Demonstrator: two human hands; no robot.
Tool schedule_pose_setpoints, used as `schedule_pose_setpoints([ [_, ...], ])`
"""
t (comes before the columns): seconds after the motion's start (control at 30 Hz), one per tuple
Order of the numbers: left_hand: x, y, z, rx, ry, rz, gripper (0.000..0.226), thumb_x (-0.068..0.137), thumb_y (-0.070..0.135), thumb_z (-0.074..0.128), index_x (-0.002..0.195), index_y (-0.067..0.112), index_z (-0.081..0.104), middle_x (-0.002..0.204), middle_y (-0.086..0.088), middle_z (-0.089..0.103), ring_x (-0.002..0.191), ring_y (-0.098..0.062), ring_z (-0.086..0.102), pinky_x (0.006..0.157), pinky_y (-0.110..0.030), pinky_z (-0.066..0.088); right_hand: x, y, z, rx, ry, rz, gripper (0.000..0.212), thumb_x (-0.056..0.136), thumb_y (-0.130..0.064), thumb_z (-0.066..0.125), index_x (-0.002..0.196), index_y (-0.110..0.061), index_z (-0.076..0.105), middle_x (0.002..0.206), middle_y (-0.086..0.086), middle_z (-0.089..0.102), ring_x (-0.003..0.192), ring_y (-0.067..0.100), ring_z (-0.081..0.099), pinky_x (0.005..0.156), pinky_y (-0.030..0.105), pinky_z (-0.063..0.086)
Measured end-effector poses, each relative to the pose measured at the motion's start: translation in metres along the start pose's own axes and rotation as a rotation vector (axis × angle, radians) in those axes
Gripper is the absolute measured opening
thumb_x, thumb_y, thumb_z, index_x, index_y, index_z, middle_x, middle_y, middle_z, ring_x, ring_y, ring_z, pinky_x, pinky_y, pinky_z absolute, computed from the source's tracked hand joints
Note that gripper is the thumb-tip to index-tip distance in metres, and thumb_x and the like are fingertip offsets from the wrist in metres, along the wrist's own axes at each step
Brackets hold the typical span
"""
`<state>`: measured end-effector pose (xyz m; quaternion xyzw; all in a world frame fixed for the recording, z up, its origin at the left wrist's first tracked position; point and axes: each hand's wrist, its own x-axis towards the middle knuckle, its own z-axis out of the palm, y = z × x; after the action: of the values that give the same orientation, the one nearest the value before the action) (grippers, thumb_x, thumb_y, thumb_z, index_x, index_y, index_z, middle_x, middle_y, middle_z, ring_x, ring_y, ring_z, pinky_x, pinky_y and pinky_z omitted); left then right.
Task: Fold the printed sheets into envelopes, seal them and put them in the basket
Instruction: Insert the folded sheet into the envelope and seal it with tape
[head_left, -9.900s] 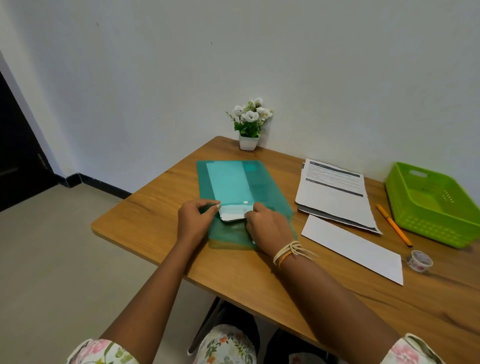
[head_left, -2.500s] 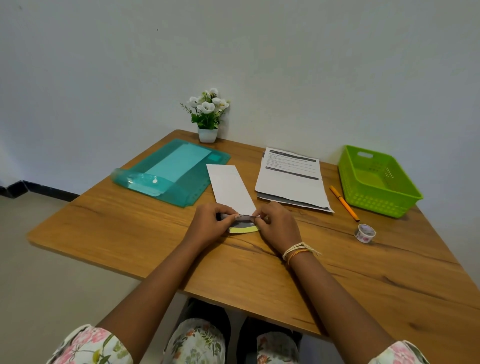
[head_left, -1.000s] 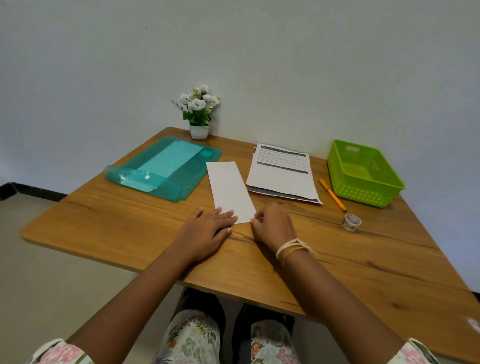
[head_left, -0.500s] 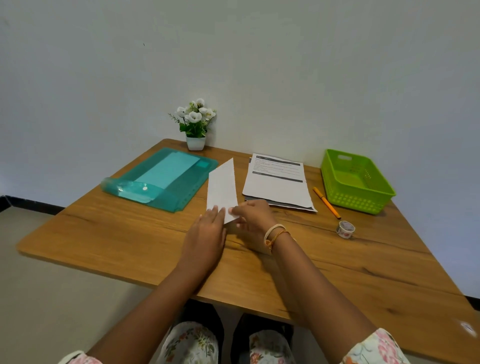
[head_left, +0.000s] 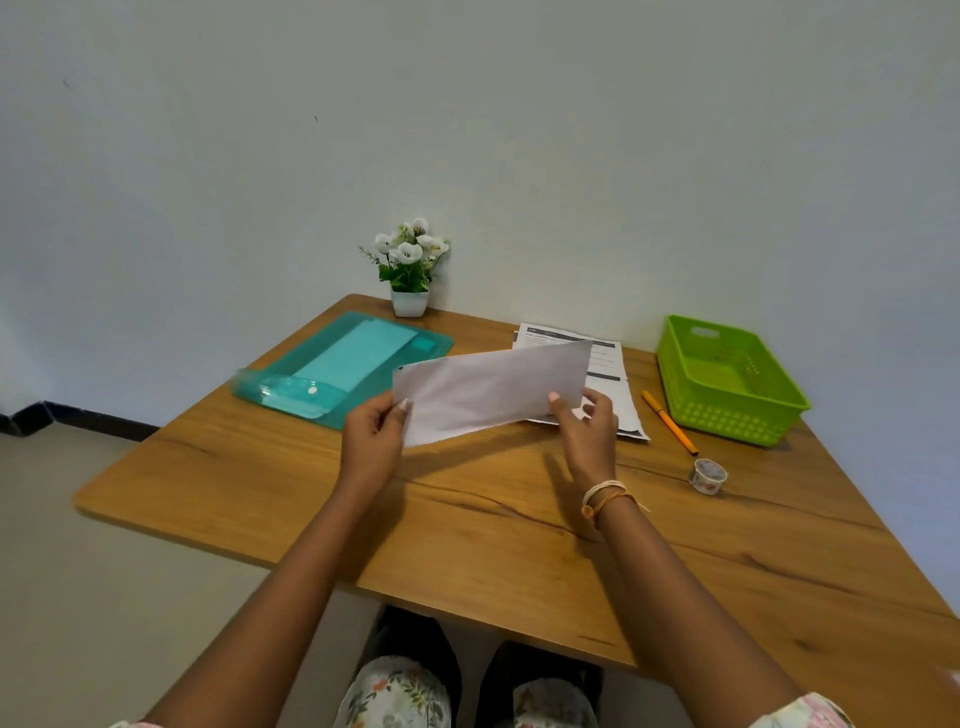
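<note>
Above table (head_left: 467, 530), both hands (head_left: 371, 439) (head_left: 589, 431) pinch envelope (head_left: 491, 387) ends.

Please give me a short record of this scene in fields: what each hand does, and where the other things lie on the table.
left hand: pinches envelope's left end
right hand: pinches envelope's right end
envelope: white, held above the table
sheets: stacked behind envelope
basket: green, far right
pen: orange, beside basket
tape: near pen's tip
folder: teal, far left
plant: at wall

White envelope (head_left: 491, 391) between both hands (head_left: 371, 441)
</note>
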<state>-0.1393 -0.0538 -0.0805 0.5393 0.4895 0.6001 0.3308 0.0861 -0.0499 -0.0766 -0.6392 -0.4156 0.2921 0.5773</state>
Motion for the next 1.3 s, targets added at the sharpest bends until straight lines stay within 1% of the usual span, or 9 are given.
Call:
schedule_pose_setpoints([
  [0.13, 0.012, -0.012, -0.002, 0.001, -0.147, -0.295, 0.017, 0.096, 0.018, 0.055, 0.091, 0.009, 0.068, 0.085, -0.005, 0.066, 0.081, -0.020, 0.059, 0.065, -0.028, 0.050, 0.012, 0.012, -0.027, 0.119, -0.013, 0.056, 0.035, 0.093, -0.028, 0.058, 0.125, -0.019, 0.049, 0.113, -0.003, 0.059, 0.094, 0.014, 0.060, 0.060, 0.017, 0.052],
  [0.23, 0.014, -0.016, 0.007, -0.007, -0.235, -0.422, 0.015, 0.097, 0.019, 0.054, 0.098, 0.013, 0.068, 0.091, -0.002, 0.070, 0.083, -0.016, 0.064, 0.056, -0.019, 0.051, 0.019, 0.023, -0.044, -0.134, 0.097, -0.002, 0.031, 0.091, -0.011, 0.056, 0.122, -0.007, 0.060, 0.120, 0.010, 0.064, 0.108, 0.026, 0.061, 0.089, 0.038, 0.053],
  [0.33, 0.020, -0.019, 0.023, 0.135, -0.300, -0.483, 0.022, 0.097, 0.021, 0.053, 0.116, 0.013, 0.061, 0.104, -0.004, 0.065, 0.092, -0.018, 0.062, 0.059, -0.022, 0.050, 0.019, 0.031, -0.059, -0.260, 0.136, 0.013, 0.034, 0.087, -0.008, 0.058, 0.120, -0.005, 0.064, 0.118, 0.011, 0.067, 0.109, 0.028, 0.061, 0.089, 0.034, 0.050],
  [0.43, 0.024, -0.018, 0.038, 0.430, -0.252, -0.421, 0.008, 0.095, 0.022, 0.056, 0.092, 0.015, 0.056, 0.091, -0.006, 0.057, 0.082, -0.017, 0.052, 0.062, -0.027, 0.041, 0.015, 0.040, -0.072, -0.411, 0.162, 0.068, 0.043, 0.084, -0.011, 0.064, 0.126, -0.007, 0.059, 0.123, 0.013, 0.064, 0.112, 0.029, 0.060, 0.096, 0.039, 0.049],
  [0.53, 0.024, -0.018, 0.048, 0.626, -0.227, -0.310, 0.017, 0.091, 0.020, 0.060, 0.077, 0.015, 0.051, 0.078, -0.001, 0.053, 0.073, -0.016, 0.049, 0.058, -0.028, 0.037, 0.010, 0.048, -0.081, -0.518, 0.187, 0.080, 0.036, 0.083, -0.013, 0.068, 0.118, -0.009, 0.064, 0.114, 0.012, 0.068, 0.103, 0.028, 0.063, 0.083, 0.032, 0.050],
  [0.67, 0.013, -0.017, 0.062, 0.781, -0.152, -0.229, 0.014, 0.093, 0.026, 0.058, 0.085, 0.015, 0.060, 0.083, -0.002, 0.059, 0.078, -0.018, 0.055, 0.062, -0.030, 0.041, 0.005, 0.055, -0.089, -0.657, 0.157, 0.046, 0.019, 0.084, -0.016, 0.066, 0.101, -0.013, 0.071, 0.098, 0.007, 0.072, 0.087, 0.024, 0.065, 0.072, 0.030, 0.051],
  [0.93, 0.006, -0.024, 0.069, 0.723, -0.009, -0.191, 0.016, 0.092, 0.029, 0.059, 0.084, 0.016, 0.064, 0.084, 0.000, 0.062, 0.079, -0.017, 0.056, 0.061, -0.029, 0.039, 0.004, 0.063, -0.100, -0.652, 0.178, -0.049, 0.028, 0.086, -0.021, 0.067, 0.113, -0.013, 0.069, 0.101, 0.004, 0.071, 0.092, 0.021, 0.064, 0.079, 0.033, 0.053],
  [1.07, -0.003, -0.031, 0.069, 0.843, 0.027, -0.062, 0.019, 0.090, 0.031, 0.062, 0.090, 0.013, 0.070, 0.080, 0.000, 0.064, 0.077, -0.017, 0.056, 0.062, -0.031, 0.044, 0.002, 0.066, -0.105, -0.706, 0.215, -0.123, 0.010, 0.085, -0.023, 0.067, 0.093, -0.017, 0.068, 0.093, 0.004, 0.067, 0.085, 0.022, 0.063, 0.068, 0.030, 0.050],
  [1.3, -0.013, -0.034, 0.076, 1.103, 0.008, 0.183, 0.037, 0.091, 0.038, 0.058, 0.114, 0.010, 0.062, 0.110, -0.013, 0.058, 0.102, -0.027, 0.049, 0.084, -0.038, 0.040, 0.007, 0.065, -0.123, -0.775, 0.406, 0.000, 0.026, 0.091, -0.021, 0.061, 0.117, -0.019, 0.057, 0.117, 0.009, 0.056, 0.103, 0.028, 0.058, 0.078, 0.036, 0.048],
])
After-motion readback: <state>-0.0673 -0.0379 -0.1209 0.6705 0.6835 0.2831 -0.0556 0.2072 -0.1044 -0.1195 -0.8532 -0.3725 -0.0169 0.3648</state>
